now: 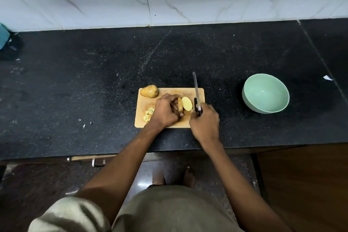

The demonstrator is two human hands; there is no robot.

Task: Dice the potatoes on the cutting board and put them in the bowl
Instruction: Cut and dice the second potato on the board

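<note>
Near the front edge of the worktop (94, 84), about the middle of its length, lies the cutting board (194, 92), and on it your left hand (164, 112) curls its fingers around a potato piece (180, 104) that stands on its edge. A cut half (186, 103) leans just beside it with the pale flesh turned up. Your right hand (205, 124) is closed around the handle of the knife (195, 88), and the blade points away from you, toward the back wall. A whole potato (149, 91) waits at the far left corner of the board, and a small heap of dice (149, 114) is at its left side, partly hidden by your wrist. The bowl (248, 100) stands to the right, well apart from the board, and looks empty. I judge the potato firm and rather dense, but its fresh cut faces are wet and can slip. Lay each piece on its flat face before you cut, hold it from above on the skin side, and keep the fingertips tucked back from the blade. The dice are light and loose, so gather them together when you carry them.
</note>
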